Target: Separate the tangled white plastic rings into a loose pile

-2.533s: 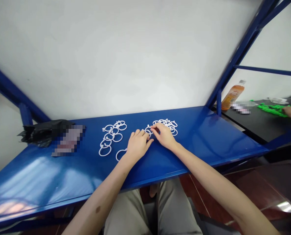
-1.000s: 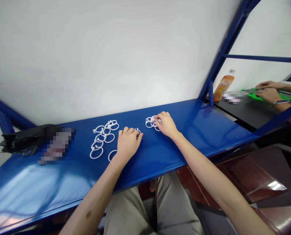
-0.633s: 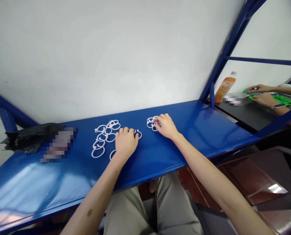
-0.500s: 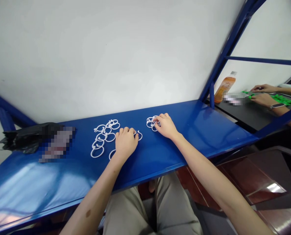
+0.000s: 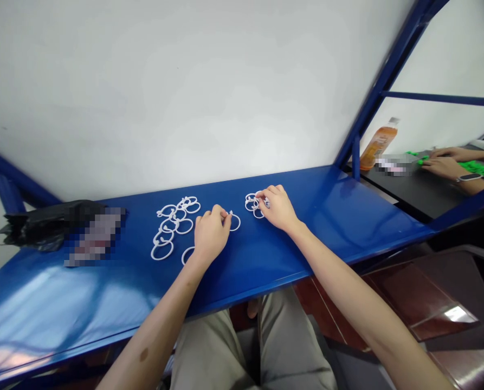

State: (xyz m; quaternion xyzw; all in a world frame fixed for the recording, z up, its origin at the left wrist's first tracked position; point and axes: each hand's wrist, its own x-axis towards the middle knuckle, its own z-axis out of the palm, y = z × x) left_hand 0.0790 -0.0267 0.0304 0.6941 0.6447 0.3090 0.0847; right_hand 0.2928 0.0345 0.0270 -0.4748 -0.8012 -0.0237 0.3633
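My left hand is closed, thumb and fingers pinched at the edge of a white plastic ring that looks like a shower curtain ring. My right hand has its fingers curled over a small cluster of such rings and pinches one of them; its fingertips partly hide the cluster. Left of my left hand, several more white rings lie overlapping in a loose group, some with small knobbed ends showing. Another ring lies partly hidden behind my left wrist.
The blue table stands against a white wall. A black plastic bag and a blurred-out packet lie at its left. Beyond the blue frame at right, a co-worker's hands are over green pieces, near an orange bottle.
The ring at my left hand has shifted slightly right and shows more fully, and my left fingers have drawn together on its edge. My right hand stays at the cluster.
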